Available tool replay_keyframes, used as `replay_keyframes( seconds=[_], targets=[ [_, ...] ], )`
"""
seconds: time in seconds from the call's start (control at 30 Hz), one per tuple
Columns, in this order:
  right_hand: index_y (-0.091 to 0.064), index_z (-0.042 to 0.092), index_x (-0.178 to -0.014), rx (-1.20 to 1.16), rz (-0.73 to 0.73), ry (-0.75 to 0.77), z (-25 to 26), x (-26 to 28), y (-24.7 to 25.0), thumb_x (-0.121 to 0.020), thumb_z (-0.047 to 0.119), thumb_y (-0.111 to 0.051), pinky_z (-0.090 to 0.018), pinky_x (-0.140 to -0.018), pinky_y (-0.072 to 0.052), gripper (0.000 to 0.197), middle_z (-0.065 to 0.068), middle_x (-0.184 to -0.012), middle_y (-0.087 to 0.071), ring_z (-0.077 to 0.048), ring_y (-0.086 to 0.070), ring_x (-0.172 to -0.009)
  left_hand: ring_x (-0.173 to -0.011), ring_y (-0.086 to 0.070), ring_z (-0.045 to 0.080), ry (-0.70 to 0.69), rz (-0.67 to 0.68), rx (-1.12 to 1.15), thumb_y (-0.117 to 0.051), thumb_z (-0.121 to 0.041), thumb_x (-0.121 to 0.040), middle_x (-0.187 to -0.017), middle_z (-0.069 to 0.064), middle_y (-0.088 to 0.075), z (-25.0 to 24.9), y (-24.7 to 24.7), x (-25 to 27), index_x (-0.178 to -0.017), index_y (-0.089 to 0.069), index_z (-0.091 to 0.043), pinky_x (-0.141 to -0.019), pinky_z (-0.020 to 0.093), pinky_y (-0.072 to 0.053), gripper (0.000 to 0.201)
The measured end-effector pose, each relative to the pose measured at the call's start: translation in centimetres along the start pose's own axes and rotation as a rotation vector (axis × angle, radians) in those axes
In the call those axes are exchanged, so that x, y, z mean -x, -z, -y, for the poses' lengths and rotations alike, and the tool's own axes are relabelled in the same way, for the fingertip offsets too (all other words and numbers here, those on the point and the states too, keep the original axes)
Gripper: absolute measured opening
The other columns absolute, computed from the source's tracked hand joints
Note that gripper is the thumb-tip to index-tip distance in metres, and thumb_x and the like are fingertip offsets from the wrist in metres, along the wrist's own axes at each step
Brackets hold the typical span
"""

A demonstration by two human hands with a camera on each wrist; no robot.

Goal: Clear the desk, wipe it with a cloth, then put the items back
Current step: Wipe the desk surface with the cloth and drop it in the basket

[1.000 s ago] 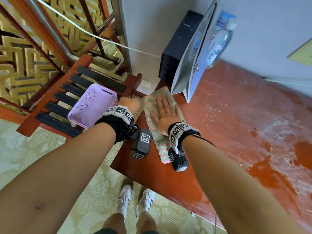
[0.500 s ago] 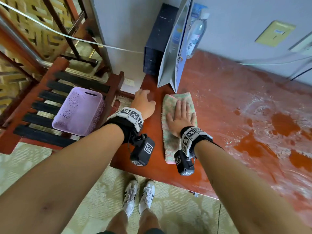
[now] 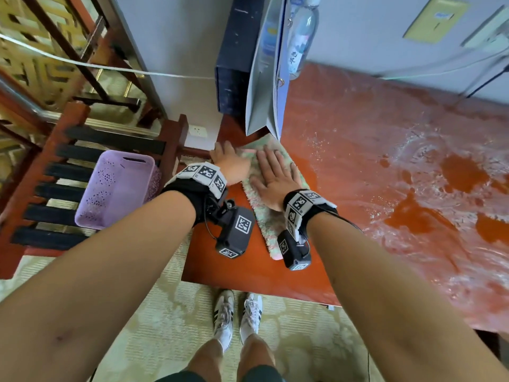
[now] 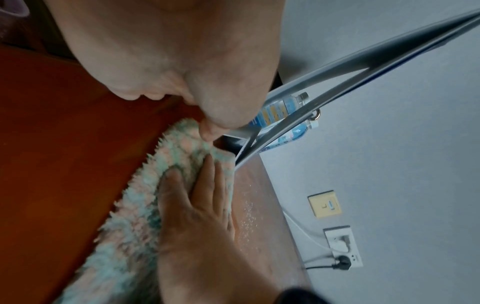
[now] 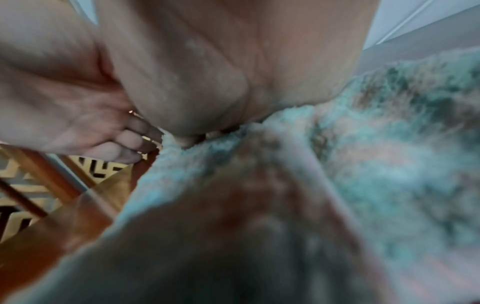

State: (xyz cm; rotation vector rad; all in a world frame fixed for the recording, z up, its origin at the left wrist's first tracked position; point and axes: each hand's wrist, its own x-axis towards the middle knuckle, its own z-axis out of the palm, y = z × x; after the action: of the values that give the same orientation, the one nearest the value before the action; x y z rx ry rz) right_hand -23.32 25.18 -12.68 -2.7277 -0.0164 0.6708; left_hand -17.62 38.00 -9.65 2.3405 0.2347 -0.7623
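Note:
A fluffy pink-and-green cloth (image 3: 265,219) (image 4: 135,226) (image 5: 389,164) lies on the far left part of the red-brown desk (image 3: 358,150). My right hand (image 3: 272,172) (image 4: 192,205) presses flat on it with straight fingers pointing at the wall. My left hand (image 3: 228,164) (image 4: 168,51) rests on the desk's left corner beside the cloth, its thumb touching the cloth's edge. The cloth's far end reaches the foot of a white paper bag (image 3: 264,78) (image 4: 363,67). Wet whitish streaks (image 3: 413,166) cover the desk to the right.
Behind the bag, a water bottle (image 3: 301,37) stands against the wall, and a black box (image 3: 234,59) sits at the bag's left. A purple basket (image 3: 118,188) lies on a wooden slatted chair (image 3: 41,188) left of the desk. Wall sockets (image 4: 342,248) and a cable sit at the right.
My right hand has slid the cloth a little farther toward the bag and the left corner. The gap between my left hand and the cloth has closed, so the thumb touches it.

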Motion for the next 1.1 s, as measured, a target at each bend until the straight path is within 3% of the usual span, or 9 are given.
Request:
replay_keyframes(
  seconds=[0.1,0.2,0.4,0.5,0.57,0.63,0.73,0.87,1.1],
  targets=[
    [0.014,0.035,-0.152,-0.017,-0.012,-0.095,-1.1,1.1,0.0,-0.100,0.053,-0.019,-0.039,-0.117,0.018,0.064,0.015,-0.157,0.026,-0.004,0.025,-0.143,-0.140,-0.027,0.034,0.039,-0.025,0.248,-0.043,-0.020,-0.099,-0.155,0.014,-0.022,-0.2,1.1,-0.2,-0.152,-0.007,-0.008,-0.113,0.042,-0.027,0.066],
    [0.020,0.031,-0.151,-0.026,0.022,-0.184,-0.4,1.7,-0.4,-0.100,0.054,-0.016,-0.043,-0.116,0.019,0.067,0.010,-0.155,0.033,-0.009,0.031,-0.141,-0.128,-0.045,0.037,0.046,0.004,0.331,-0.037,-0.015,-0.100,-0.141,0.023,-0.044,0.4,3.1,-0.3,-0.142,-0.034,0.003,-0.100,0.038,-0.041,0.046],
    [0.021,0.033,-0.150,0.000,0.055,-0.067,4.6,0.3,-1.8,-0.099,0.052,-0.018,-0.044,-0.113,0.023,0.067,0.007,-0.154,0.035,-0.012,0.033,-0.140,-0.121,-0.052,0.038,0.048,-0.004,0.280,-0.039,-0.010,-0.098,-0.134,0.026,-0.051,2.3,4.6,-0.2,-0.129,-0.050,0.009,-0.100,0.041,-0.045,0.039],
    [0.016,0.037,-0.151,-0.026,0.023,-0.018,4.2,0.1,-1.9,-0.099,0.054,-0.020,-0.041,-0.115,0.021,0.065,0.013,-0.155,0.030,-0.008,0.029,-0.142,-0.094,-0.054,0.034,0.015,-0.039,0.188,-0.039,-0.014,-0.097,-0.127,0.030,-0.053,1.5,4.1,0.5,-0.117,-0.055,0.006,-0.071,0.031,-0.042,0.032],
    [0.012,0.039,-0.151,-0.028,-0.016,-0.008,2.9,0.8,-1.9,-0.099,0.055,-0.020,-0.040,-0.116,0.018,0.063,0.016,-0.157,0.025,-0.005,0.025,-0.143,-0.101,-0.055,0.035,0.001,-0.033,0.095,-0.043,-0.017,-0.095,-0.127,0.025,-0.055,0.6,3.4,0.8,-0.116,-0.056,0.002,-0.074,0.031,-0.041,0.031],
    [0.011,0.041,-0.151,-0.053,-0.051,-0.063,1.1,1.5,-1.6,-0.099,0.057,-0.019,-0.040,-0.117,0.017,0.063,0.017,-0.157,0.023,-0.005,0.023,-0.144,-0.123,-0.048,0.035,0.012,0.018,-0.034,-0.047,-0.021,-0.095,-0.136,0.021,-0.049,-0.5,2.4,1.0,-0.128,-0.052,0.000,-0.096,0.034,-0.040,0.040],
    [0.013,0.040,-0.151,-0.092,-0.056,-0.205,-2.2,2.9,-1.1,-0.099,0.057,-0.018,-0.042,-0.117,0.016,0.063,0.015,-0.158,0.023,-0.007,0.023,-0.144,-0.142,-0.017,0.039,0.095,0.030,-0.293,-0.047,-0.026,-0.094,-0.155,0.022,-0.016,-2.6,0.5,2.4,-0.140,-0.039,-0.006,-0.117,0.043,-0.017,0.052],
    [0.017,0.038,-0.151,-0.129,-0.074,-0.375,-6.3,5.0,-0.6,-0.099,0.056,-0.017,-0.042,-0.118,0.015,0.065,0.013,-0.157,0.027,-0.008,0.025,-0.144,-0.141,0.009,0.051,0.184,0.003,-0.352,-0.056,-0.030,-0.088,-0.158,0.016,0.014,-4.7,-2.5,3.1,-0.151,-0.018,-0.025,-0.114,0.059,-0.001,0.074],
    [0.023,0.033,-0.149,-0.165,-0.083,-0.436,-6.1,5.4,-0.7,-0.100,0.053,-0.015,-0.044,-0.116,0.019,0.066,0.008,-0.154,0.035,-0.013,0.030,-0.143,-0.136,0.012,0.059,0.292,-0.003,-0.369,-0.069,-0.068,-0.068,-0.153,0.023,0.025,-6.8,-5.6,1.5,-0.150,0.015,-0.029,-0.107,0.069,-0.002,0.123]
  ],
)
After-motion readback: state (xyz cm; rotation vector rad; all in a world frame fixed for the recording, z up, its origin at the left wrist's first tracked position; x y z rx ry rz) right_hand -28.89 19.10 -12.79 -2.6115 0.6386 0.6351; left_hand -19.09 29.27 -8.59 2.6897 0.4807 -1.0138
